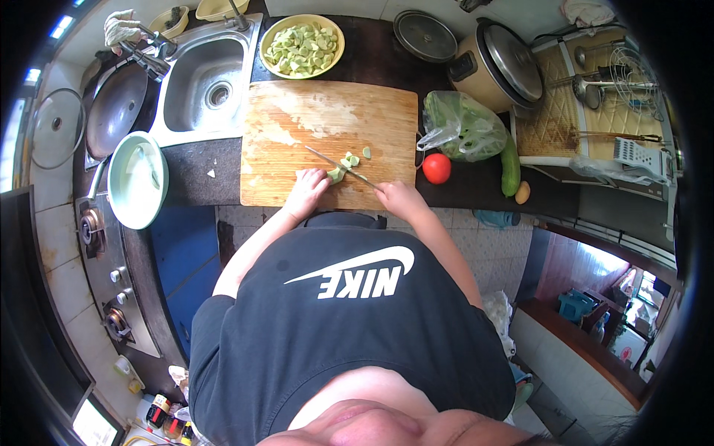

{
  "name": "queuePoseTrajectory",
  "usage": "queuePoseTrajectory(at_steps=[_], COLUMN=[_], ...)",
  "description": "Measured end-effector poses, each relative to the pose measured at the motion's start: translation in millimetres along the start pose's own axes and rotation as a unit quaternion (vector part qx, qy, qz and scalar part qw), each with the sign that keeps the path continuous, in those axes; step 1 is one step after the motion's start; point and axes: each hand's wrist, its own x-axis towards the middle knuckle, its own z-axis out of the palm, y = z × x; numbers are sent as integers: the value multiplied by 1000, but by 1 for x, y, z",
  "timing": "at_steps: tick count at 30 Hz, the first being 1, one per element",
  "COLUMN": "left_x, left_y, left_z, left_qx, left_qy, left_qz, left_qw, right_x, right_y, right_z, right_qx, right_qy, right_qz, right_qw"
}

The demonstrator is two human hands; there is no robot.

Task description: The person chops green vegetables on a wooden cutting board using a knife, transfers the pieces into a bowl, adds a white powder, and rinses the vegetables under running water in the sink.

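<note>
On a worn wooden cutting board (329, 120), my left hand (310, 189) holds down a short piece of pale green vegetable (336, 176). My right hand (404, 199) grips the handle of a kitchen knife (334, 163). The blade crosses the board slantwise, right beside the vegetable's cut end. Several green slices (350, 160) lie just past the blade, and a single slice (366, 152) sits apart to their right. Beyond the board's far edge stands a yellow bowl (265, 62) heaped with cut green pieces (304, 47).
A steel sink (195, 106) adjoins the board on the left, with a pale green basin (131, 184) nearer me. To the right are a tomato (437, 168), a plastic bag of green vegetables (466, 125), a cucumber (510, 167), a small brown potato-like item (522, 193) and a rice cooker (496, 64).
</note>
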Motion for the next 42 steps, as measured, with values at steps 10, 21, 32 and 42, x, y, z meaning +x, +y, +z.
queuePoseTrajectory(at_steps=[10, 21, 32, 42], left_x=[-3, -6, -12, -11], left_y=[0, -1, 2, 4], left_z=[2, 7, 0, -1], left_qx=[-7, 1, 52, 65], left_qy=[-5, 1, -15, -16], left_qz=[-3, -5, -78, -80], left_qw=[1000, 1000, 995, 995], right_x=[-3, 25, 16, -2], right_y=[-2, 5, 9, -9], right_z=[-2, 36, 9, -3], right_qx=[-49, -56, 63, 21], right_qy=[-8, -10, -33, -56], right_qz=[-32, -29, 64, 32], right_qw=[998, 998, 995, 998])
